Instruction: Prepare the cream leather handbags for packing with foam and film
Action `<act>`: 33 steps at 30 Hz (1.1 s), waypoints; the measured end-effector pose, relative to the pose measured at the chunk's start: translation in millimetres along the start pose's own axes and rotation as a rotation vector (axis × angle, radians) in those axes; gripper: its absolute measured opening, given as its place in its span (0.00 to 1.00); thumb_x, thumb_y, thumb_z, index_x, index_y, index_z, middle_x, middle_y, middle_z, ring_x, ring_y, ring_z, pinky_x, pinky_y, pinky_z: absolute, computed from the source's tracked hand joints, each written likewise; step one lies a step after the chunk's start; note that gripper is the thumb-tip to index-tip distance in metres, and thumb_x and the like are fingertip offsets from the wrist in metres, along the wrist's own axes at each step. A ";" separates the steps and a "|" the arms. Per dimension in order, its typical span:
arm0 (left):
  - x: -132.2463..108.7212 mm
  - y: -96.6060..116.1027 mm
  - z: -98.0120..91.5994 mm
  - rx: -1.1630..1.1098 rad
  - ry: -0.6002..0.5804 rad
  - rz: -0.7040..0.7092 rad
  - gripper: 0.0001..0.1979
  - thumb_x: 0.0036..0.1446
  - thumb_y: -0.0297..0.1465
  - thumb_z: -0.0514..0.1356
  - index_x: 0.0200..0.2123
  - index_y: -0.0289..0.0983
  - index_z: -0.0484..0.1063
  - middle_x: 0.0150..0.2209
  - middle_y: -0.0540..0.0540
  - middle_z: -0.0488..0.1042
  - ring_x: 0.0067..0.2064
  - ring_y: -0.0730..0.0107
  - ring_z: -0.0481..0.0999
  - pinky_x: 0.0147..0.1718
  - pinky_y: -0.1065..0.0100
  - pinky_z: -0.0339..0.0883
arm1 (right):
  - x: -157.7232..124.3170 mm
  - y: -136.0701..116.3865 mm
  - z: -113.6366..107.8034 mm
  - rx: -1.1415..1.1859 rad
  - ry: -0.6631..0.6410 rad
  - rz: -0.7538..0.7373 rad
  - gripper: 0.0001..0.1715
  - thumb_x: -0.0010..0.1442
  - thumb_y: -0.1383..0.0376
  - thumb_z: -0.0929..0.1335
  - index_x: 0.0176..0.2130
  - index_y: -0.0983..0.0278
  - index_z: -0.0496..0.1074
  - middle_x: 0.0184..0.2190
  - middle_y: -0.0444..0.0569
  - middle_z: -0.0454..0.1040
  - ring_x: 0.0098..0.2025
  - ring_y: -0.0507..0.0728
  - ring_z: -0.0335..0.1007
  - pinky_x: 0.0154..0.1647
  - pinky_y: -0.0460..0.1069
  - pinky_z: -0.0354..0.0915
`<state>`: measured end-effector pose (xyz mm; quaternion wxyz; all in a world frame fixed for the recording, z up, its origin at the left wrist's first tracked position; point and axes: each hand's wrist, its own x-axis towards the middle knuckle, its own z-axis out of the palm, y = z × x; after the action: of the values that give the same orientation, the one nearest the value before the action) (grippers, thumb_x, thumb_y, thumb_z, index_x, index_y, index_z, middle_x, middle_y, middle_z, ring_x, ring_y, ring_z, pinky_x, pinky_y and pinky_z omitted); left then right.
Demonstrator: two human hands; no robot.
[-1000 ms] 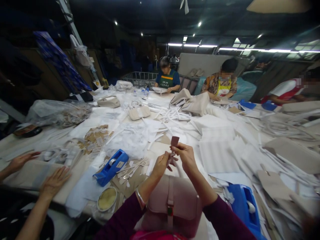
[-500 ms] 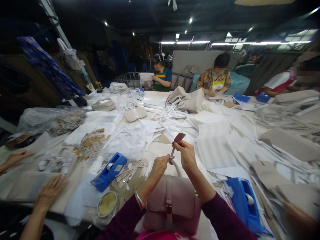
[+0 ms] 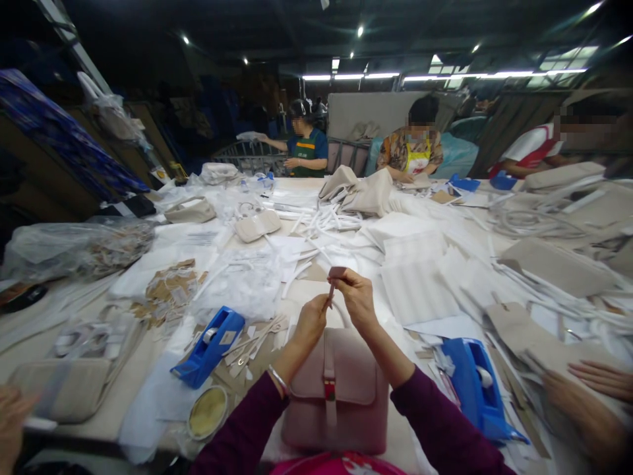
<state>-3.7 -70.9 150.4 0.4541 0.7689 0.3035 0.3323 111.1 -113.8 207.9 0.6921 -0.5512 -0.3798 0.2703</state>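
My left hand (image 3: 310, 323) and my right hand (image 3: 357, 298) are raised together above a pink handbag (image 3: 336, 389) that stands on the table in front of me. Both pinch a small dusty-pink leather tag (image 3: 335, 278) between their fingertips, the right at its top, the left at its lower end. Both hands are closed on it. A bracelet sits on my left wrist. Purple sleeves cover both forearms.
A blue tape dispenser (image 3: 208, 346) lies left of the bag, another blue tape dispenser (image 3: 472, 386) to the right. A round tin of glue (image 3: 208, 412) sits near the front edge. White paper sheets, strips and beige bags cover the table (image 3: 316, 290). Other people's hands show at both sides; several workers sit opposite.
The tag has tipped over from upright and flat-on toward edge-on between my fingers. The view has shifted right; the neighbour's hands on the left have slid mostly out of sight, others appear at right.
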 end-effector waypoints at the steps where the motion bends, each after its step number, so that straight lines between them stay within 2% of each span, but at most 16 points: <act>1: 4.1 -2.5 -0.6 -0.003 -0.017 0.000 0.11 0.59 0.31 0.53 0.36 0.37 0.76 0.28 0.48 0.72 0.29 0.70 0.67 0.32 0.70 0.61 | -3.6 -0.4 -1.1 -0.051 -0.001 -0.039 0.05 0.52 0.65 0.68 0.28 0.64 0.74 0.26 0.44 0.72 0.32 0.54 0.66 0.35 0.48 0.61; 3: 11.8 -5.6 -3.8 -0.051 -0.049 0.001 0.11 0.58 0.32 0.54 0.37 0.37 0.76 0.29 0.47 0.73 0.30 0.69 0.69 0.33 0.69 0.62 | -12.3 -1.6 -5.2 -0.154 0.000 -0.117 0.07 0.55 0.66 0.66 0.29 0.63 0.74 0.26 0.44 0.71 0.31 0.53 0.66 0.35 0.48 0.61; 4: 14.5 -6.1 -6.1 -0.078 -0.027 0.006 0.11 0.57 0.32 0.55 0.39 0.37 0.75 0.32 0.46 0.74 0.32 0.68 0.70 0.34 0.69 0.63 | -17.1 -1.7 -8.0 -0.198 -0.001 -0.157 0.07 0.56 0.67 0.65 0.30 0.63 0.73 0.27 0.44 0.70 0.32 0.53 0.66 0.36 0.48 0.62; 7: 15.0 -4.0 -12.8 -0.082 0.220 0.005 0.11 0.53 0.30 0.58 0.40 0.37 0.75 0.40 0.43 0.74 0.41 0.65 0.71 0.41 0.66 0.65 | -31.1 2.3 -17.2 -0.292 -0.020 -0.276 0.08 0.57 0.70 0.64 0.34 0.62 0.73 0.31 0.46 0.71 0.36 0.55 0.67 0.40 0.49 0.63; 8: 12.5 -2.4 -14.0 -0.075 0.289 -0.031 0.10 0.53 0.30 0.58 0.38 0.37 0.75 0.40 0.43 0.74 0.41 0.65 0.71 0.41 0.66 0.65 | -35.5 5.3 -19.7 -0.319 -0.019 -0.317 0.09 0.57 0.71 0.64 0.35 0.62 0.73 0.33 0.47 0.71 0.38 0.55 0.67 0.41 0.50 0.63; 9: 9.0 -0.4 -14.3 -0.088 0.308 -0.096 0.09 0.53 0.31 0.58 0.36 0.36 0.75 0.37 0.43 0.74 0.38 0.66 0.72 0.39 0.67 0.65 | -39.8 8.9 -21.6 -0.350 -0.016 -0.348 0.09 0.57 0.71 0.64 0.36 0.62 0.73 0.35 0.48 0.70 0.40 0.56 0.67 0.42 0.50 0.63; 10: 4.8 1.9 -13.7 -0.134 0.277 -0.185 0.09 0.54 0.33 0.57 0.34 0.35 0.75 0.33 0.44 0.74 0.34 0.68 0.72 0.35 0.68 0.66 | -44.1 12.8 -22.7 -0.385 -0.010 -0.370 0.09 0.57 0.72 0.65 0.36 0.61 0.74 0.36 0.48 0.70 0.41 0.56 0.67 0.42 0.51 0.64; 12: -4.3 6.9 -10.2 -0.330 0.118 -0.391 0.13 0.55 0.38 0.57 0.32 0.33 0.74 0.28 0.44 0.74 0.26 0.70 0.71 0.27 0.70 0.64 | -52.2 21.0 -23.1 -0.458 -0.002 -0.395 0.10 0.57 0.72 0.65 0.37 0.61 0.74 0.36 0.49 0.68 0.40 0.56 0.66 0.40 0.50 0.64; 14: -12.1 11.4 -5.2 -0.590 -0.038 -0.533 0.17 0.53 0.42 0.58 0.32 0.31 0.73 0.26 0.45 0.73 0.24 0.72 0.71 0.24 0.71 0.63 | -59.4 29.2 -22.0 -0.546 -0.030 -0.424 0.10 0.58 0.72 0.65 0.38 0.61 0.74 0.36 0.49 0.68 0.40 0.56 0.66 0.39 0.51 0.64; 16: -16.8 13.5 -0.6 -0.787 -0.083 -0.580 0.17 0.50 0.42 0.61 0.31 0.31 0.72 0.26 0.46 0.72 0.25 0.74 0.70 0.25 0.73 0.63 | -65.1 38.3 -21.1 -0.641 -0.059 -0.490 0.10 0.60 0.71 0.65 0.38 0.60 0.74 0.36 0.49 0.70 0.41 0.57 0.65 0.41 0.53 0.63; 18: -18.5 12.0 2.7 -0.852 -0.047 -0.603 0.15 0.46 0.39 0.64 0.28 0.31 0.71 0.25 0.49 0.71 0.24 0.77 0.69 0.24 0.75 0.62 | -69.0 49.3 -21.4 -0.729 -0.084 -0.562 0.10 0.60 0.71 0.64 0.38 0.60 0.74 0.35 0.49 0.72 0.42 0.58 0.65 0.44 0.55 0.61; 22: -17.4 0.4 6.3 -0.770 0.007 -0.690 0.10 0.41 0.32 0.64 0.27 0.32 0.70 0.24 0.50 0.70 0.24 0.77 0.68 0.23 0.76 0.61 | -74.8 71.7 -26.4 -0.811 -0.191 -0.588 0.14 0.61 0.73 0.62 0.40 0.60 0.73 0.37 0.48 0.74 0.45 0.59 0.65 0.47 0.57 0.59; 27: -6.6 -24.6 11.0 -0.659 0.032 -0.687 0.07 0.41 0.25 0.57 0.27 0.32 0.72 0.24 0.48 0.73 0.24 0.76 0.69 0.24 0.75 0.62 | -78.9 88.2 -35.5 -0.768 -0.248 -0.447 0.20 0.63 0.73 0.57 0.48 0.60 0.70 0.46 0.50 0.72 0.50 0.58 0.65 0.51 0.58 0.61; 31: 5.9 -48.8 23.2 -0.492 0.116 -0.675 0.09 0.42 0.21 0.53 0.27 0.31 0.72 0.23 0.47 0.73 0.24 0.76 0.70 0.24 0.76 0.62 | -81.5 112.1 -46.2 -0.812 -0.266 -0.330 0.19 0.64 0.66 0.58 0.53 0.61 0.67 0.50 0.53 0.70 0.53 0.60 0.63 0.54 0.59 0.60; 33: 13.9 -63.5 32.3 -0.449 0.149 -0.705 0.12 0.44 0.20 0.52 0.31 0.30 0.73 0.24 0.45 0.74 0.23 0.75 0.70 0.23 0.74 0.63 | -79.6 130.8 -51.4 -0.865 -0.290 -0.307 0.21 0.64 0.62 0.60 0.54 0.63 0.66 0.51 0.56 0.68 0.53 0.62 0.63 0.54 0.61 0.60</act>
<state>19.4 -50.6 84.6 0.6730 0.4739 0.5002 0.2690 114.3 -173.3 57.8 0.3710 -0.6828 -0.6269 0.0559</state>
